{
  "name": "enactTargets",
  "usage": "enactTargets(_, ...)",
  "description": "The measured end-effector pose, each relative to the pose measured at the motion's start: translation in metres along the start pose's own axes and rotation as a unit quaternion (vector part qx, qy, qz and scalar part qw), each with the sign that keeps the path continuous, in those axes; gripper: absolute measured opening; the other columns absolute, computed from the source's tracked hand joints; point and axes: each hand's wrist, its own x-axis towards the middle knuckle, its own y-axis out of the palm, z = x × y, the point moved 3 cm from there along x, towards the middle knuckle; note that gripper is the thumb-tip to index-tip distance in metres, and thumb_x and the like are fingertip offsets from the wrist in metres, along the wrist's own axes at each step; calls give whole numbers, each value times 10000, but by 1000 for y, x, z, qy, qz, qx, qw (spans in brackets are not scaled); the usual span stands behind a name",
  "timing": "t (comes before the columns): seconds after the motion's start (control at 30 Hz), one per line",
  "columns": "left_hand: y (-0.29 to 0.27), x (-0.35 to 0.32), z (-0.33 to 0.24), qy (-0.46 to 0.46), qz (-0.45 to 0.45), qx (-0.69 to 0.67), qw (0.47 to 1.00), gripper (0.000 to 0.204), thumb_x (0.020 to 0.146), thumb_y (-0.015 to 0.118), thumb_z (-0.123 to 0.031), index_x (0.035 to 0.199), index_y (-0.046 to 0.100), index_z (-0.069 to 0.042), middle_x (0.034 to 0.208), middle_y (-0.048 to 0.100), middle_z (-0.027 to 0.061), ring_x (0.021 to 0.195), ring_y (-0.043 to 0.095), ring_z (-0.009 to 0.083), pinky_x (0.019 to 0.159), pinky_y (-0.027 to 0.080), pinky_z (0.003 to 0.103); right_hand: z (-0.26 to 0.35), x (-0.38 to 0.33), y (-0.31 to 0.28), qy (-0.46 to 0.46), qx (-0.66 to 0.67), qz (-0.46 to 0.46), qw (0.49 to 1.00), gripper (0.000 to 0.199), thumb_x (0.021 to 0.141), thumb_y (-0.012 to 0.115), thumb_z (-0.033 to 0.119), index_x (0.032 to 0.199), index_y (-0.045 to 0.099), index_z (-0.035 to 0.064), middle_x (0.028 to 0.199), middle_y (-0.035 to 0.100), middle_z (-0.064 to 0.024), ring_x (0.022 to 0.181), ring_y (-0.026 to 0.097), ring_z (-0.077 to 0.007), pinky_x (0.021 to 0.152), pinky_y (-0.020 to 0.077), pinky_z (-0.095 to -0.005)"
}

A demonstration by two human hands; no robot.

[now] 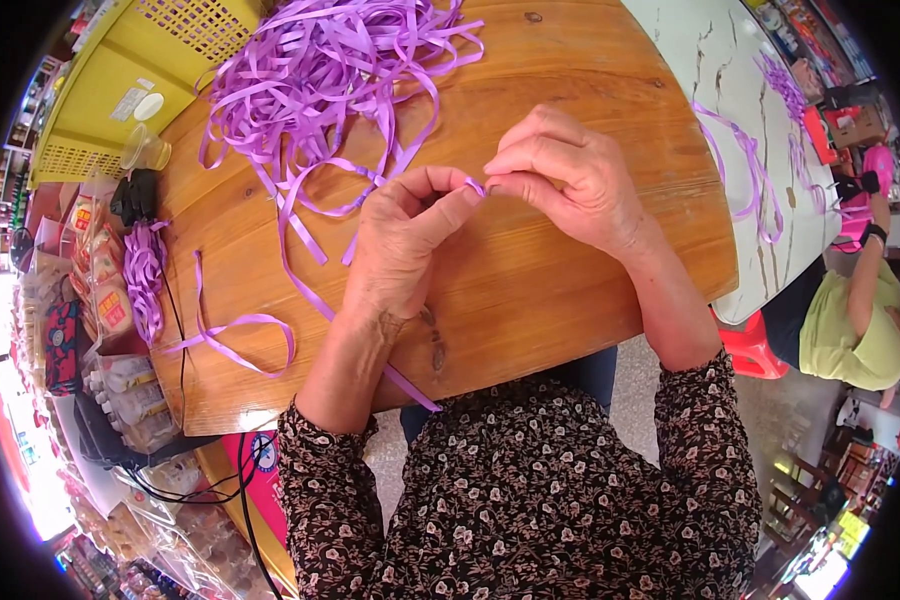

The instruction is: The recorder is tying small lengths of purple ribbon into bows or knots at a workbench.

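Note:
Over the wooden table, my left hand [405, 235] pinches a narrow purple ribbon [475, 187] between thumb and forefinger. My right hand [573, 180] is closed in a pinch at the same spot, its thumb and fingertips meeting at the ribbon's small bent end. Most of the held piece is hidden by the fingers. A large tangled pile of purple ribbons [315, 75] lies just beyond my hands, some with small knots or joins. One strand [313, 295] runs from the pile beneath my left wrist and over the table's near edge. A looped single ribbon [235, 328] lies to the left.
A yellow-green plastic crate [100, 80] and a clear cup [147, 148] stand at the left. A purple ribbon bundle [145, 280] hangs by packaged goods. More ribbons lie on the white marbled table [770, 255] at right, where a person in a light green top [850, 330] works.

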Motion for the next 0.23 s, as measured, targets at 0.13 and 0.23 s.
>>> enactTargets(0.13, -2, -1, 0, 55, -38, 20, 998, 166, 808, 688, -102, 923, 611, -9, 790, 564, -41, 669, 465, 18, 586, 355, 162, 3, -1, 6, 58, 86, 14, 995, 158, 717, 704, -4, 860, 658, 46, 809, 615, -61, 734, 595, -188, 629, 481, -274)
enactTargets(0.23, 0, -4, -1, 87, -58, 41, 994, 206, 803, 698, -118, 944, 602, -4, 805, 572, -40, 673, 468, 18, 600, 364, 159, 6, -1, 6, 89, 136, 25, 986, 137, 740, 694, 5, 866, 658, 43, 844, 628, -73, 761, 605, -192, 672, 494, -292)
